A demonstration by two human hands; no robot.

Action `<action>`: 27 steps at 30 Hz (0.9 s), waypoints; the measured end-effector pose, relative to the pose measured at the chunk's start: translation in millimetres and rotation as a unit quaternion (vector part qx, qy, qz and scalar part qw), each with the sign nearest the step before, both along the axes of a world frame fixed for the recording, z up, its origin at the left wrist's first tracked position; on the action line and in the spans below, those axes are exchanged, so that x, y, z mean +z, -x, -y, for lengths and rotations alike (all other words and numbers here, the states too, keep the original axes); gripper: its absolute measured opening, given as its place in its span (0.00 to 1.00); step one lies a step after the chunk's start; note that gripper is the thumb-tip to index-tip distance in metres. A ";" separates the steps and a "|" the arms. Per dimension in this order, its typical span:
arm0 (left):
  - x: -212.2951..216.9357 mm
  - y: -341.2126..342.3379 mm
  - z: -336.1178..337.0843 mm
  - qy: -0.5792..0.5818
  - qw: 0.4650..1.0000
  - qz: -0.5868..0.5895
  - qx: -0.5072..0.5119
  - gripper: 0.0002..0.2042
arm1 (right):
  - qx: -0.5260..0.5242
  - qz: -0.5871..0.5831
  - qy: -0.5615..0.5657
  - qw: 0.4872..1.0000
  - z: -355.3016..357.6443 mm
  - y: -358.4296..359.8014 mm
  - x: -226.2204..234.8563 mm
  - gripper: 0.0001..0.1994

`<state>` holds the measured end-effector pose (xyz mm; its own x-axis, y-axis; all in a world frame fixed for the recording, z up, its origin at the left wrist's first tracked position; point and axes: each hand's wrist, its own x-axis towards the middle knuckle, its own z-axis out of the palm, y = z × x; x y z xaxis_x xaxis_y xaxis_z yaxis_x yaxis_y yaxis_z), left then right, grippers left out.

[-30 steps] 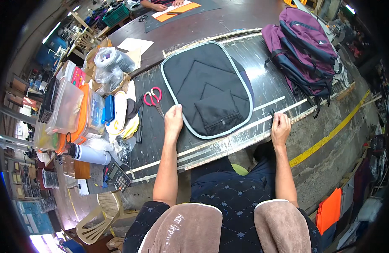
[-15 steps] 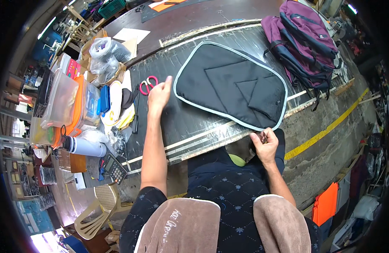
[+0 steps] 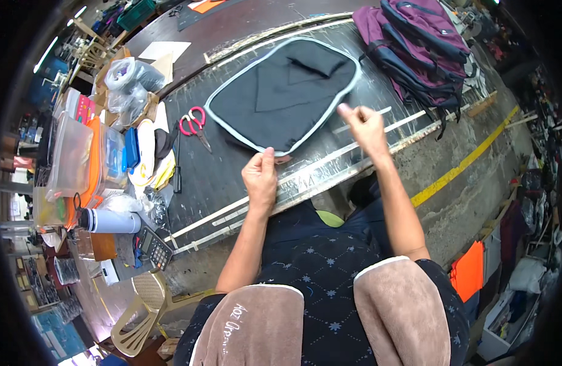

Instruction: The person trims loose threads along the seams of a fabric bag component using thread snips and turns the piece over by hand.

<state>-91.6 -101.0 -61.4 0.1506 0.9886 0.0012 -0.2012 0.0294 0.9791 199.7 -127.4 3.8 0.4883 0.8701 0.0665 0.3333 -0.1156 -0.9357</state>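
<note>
A black padded fabric panel (image 3: 275,91) with light grey binding round its edge lies on the dark worktable. Stitched angled lines cross it, and a dark fold stands up near its far right end. At the near edge my left hand (image 3: 261,180) is closed, pinching the bound border between thumb and fingers. My right hand (image 3: 367,134) is just beside the panel's right edge, thumb stretched out and fingers loosely bent, with nothing visible in it. Scissors (image 3: 194,126) with pinkish-red handles lie left of the panel, blades toward me.
A purple and navy backpack (image 3: 415,55) rests at the table's right end. Along the left are clear plastic boxes (image 3: 72,155), bagged items (image 3: 131,82), a pale blue bottle (image 3: 112,221) and a calculator (image 3: 155,248). A beige plastic chair (image 3: 141,314) stands at lower left.
The panel has turned and shifted left. My left hand has come from beside the scissors to grip its near edge. My right hand has let go of the border and moved up and away.
</note>
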 end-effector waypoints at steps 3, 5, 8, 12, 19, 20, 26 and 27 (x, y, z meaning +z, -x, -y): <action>-3.6 -24.7 23.1 -0.011 1.000 0.013 -0.007 0.17 | 0.080 -0.078 0.121 0.986 30.5 41.6 1.1 0.23; -4.6 -37.3 34.2 -0.012 0.999 0.015 -0.028 0.18 | 0.092 -0.140 0.099 0.981 42.8 56.6 -20.3 0.20; -11.5 -44.1 43.6 -0.025 0.999 -0.006 -0.030 0.18 | 0.071 -0.185 0.063 0.978 47.6 67.8 -34.0 0.22; -7.4 -53.5 50.0 0.053 0.998 0.031 -0.028 0.18 | 0.103 -0.336 -0.074 0.933 46.2 76.2 -43.3 0.17; 26.9 -37.6 49.3 -0.142 0.978 -0.152 0.034 0.23 | 0.137 -0.396 -0.064 0.906 50.5 57.6 -56.6 0.16; 43.6 -34.4 46.8 -0.222 0.955 -0.192 0.047 0.17 | 0.147 -0.401 -0.056 0.903 51.8 57.0 -53.0 0.16; 71.9 -39.1 23.9 -0.417 0.834 -0.360 0.030 0.11 | 0.129 -0.380 -0.057 0.914 56.0 60.3 -46.2 0.11; 70.9 -40.0 21.8 -0.431 0.817 -0.383 0.018 0.10 | 0.122 -0.325 -0.039 0.937 56.9 60.7 -45.0 0.10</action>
